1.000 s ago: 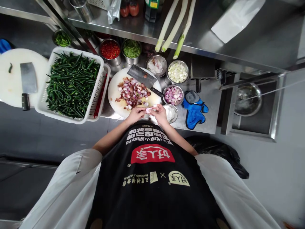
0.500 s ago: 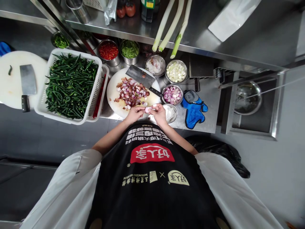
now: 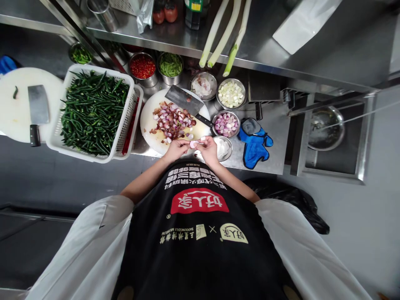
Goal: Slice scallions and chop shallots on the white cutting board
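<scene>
A small pale purple shallot is pinched between the fingertips of my left hand and my right hand, at the near edge of a round white cutting board. On that board lies a heap of shallots, some with brown-red skin and some cut. Behind them a cleaver rests flat, its black handle over the board's right edge. To the right of the board stands a bowl of peeled shallots. Partly behind my right hand is a bowl with white contents.
A white basket of green chilies stands left, beside another board with a second cleaver. Metal bowls of red chilies and white cubes stand behind. Blue gloves lie right, near a sink. Leeks overhang the shelf.
My hands stay in almost the same spot, with fingers still on the shallot. The view has shifted very slightly; nothing else visibly moved.
</scene>
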`<act>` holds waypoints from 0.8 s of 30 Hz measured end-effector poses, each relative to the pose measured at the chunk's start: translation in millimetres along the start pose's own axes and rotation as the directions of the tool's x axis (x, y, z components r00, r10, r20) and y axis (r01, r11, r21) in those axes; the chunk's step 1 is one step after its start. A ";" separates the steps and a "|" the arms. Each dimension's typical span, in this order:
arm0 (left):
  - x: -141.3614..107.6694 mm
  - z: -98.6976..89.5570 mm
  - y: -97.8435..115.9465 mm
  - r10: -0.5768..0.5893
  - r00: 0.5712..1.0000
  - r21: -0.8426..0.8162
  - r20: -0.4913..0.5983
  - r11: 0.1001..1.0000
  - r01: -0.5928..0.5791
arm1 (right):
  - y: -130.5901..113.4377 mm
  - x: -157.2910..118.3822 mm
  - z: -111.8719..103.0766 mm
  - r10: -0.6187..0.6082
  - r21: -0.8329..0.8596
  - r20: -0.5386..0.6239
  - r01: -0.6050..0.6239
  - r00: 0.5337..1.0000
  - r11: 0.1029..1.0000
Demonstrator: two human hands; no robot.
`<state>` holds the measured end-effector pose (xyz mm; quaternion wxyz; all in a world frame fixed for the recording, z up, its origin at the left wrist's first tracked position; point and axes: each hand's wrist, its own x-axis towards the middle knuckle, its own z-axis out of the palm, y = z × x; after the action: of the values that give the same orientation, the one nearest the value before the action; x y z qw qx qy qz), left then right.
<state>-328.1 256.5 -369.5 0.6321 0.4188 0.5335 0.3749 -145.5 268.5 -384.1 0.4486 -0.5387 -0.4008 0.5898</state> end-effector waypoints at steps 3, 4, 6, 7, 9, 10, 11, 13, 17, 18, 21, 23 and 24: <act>0.0 1.4 -0.1 -0.015 1.000 0.027 -0.028 1.000 0.015 | 3.2 0.6 -0.1 -0.011 -0.029 -0.019 0.010 1.000 1.000; -0.2 1.8 -0.1 -0.018 0.999 0.032 -0.033 0.999 0.019 | 3.8 0.6 -0.1 -0.013 -0.035 -0.023 0.012 1.000 0.999; -0.5 2.5 -0.5 -0.024 0.999 0.035 -0.038 0.999 0.025 | 4.5 0.2 -0.1 -0.015 -0.039 -0.027 0.014 1.000 0.999; -0.6 3.0 -1.0 -0.027 0.999 0.033 -0.042 0.999 0.029 | 4.6 -0.1 -0.2 -0.015 -0.041 -0.029 0.013 0.999 0.999; -0.4 4.4 -2.9 -0.033 0.998 0.026 -0.060 0.999 0.035 | 4.4 -1.0 0.0 -0.006 -0.050 -0.032 0.004 0.999 0.999; -0.1 5.1 -4.1 -0.037 0.997 0.020 -0.074 0.999 0.039 | 4.1 -1.5 0.3 0.002 -0.055 -0.034 -0.004 0.999 0.998; 0.4 6.0 -5.4 -0.042 0.995 0.012 -0.092 0.999 0.043 | 3.7 -2.0 0.7 0.012 -0.058 -0.037 -0.014 0.999 0.998; 1.5 7.7 -7.7 -0.054 0.990 -0.016 -0.132 0.998 0.053 | 2.5 -3.1 1.8 0.034 -0.051 -0.042 -0.036 0.999 0.998; 3.5 10.7 -8.1 -0.084 0.984 -0.120 -0.160 0.991 0.065 | -1.3 -4.2 3.1 0.113 0.035 -0.024 -0.112 0.993 0.993; 3.9 11.4 -7.4 -0.096 0.983 -0.160 -0.159 0.985 0.071 | -2.4 -4.2 2.9 0.149 0.076 0.000 -0.148 0.989 0.986; 4.3 13.6 -5.2 -0.139 0.979 -0.283 -0.151 0.955 0.092 | -5.3 -3.9 1.5 0.257 0.173 0.089 -0.269 0.962 0.948; 4.2 15.0 -4.6 -0.151 0.979 -0.329 -0.138 0.939 0.099 | -6.7 -4.1 1.0 0.284 0.175 0.097 -0.297 0.954 0.939; 4.0 15.7 -4.6 -0.150 0.980 -0.337 -0.131 0.936 0.098 | -7.3 -4.6 1.1 0.278 0.165 0.082 -0.289 0.957 0.943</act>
<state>-311.9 256.4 -374.0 0.6722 0.2426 0.5361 0.4494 -145.7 266.1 -375.7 0.3928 -0.5320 -0.2787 0.6965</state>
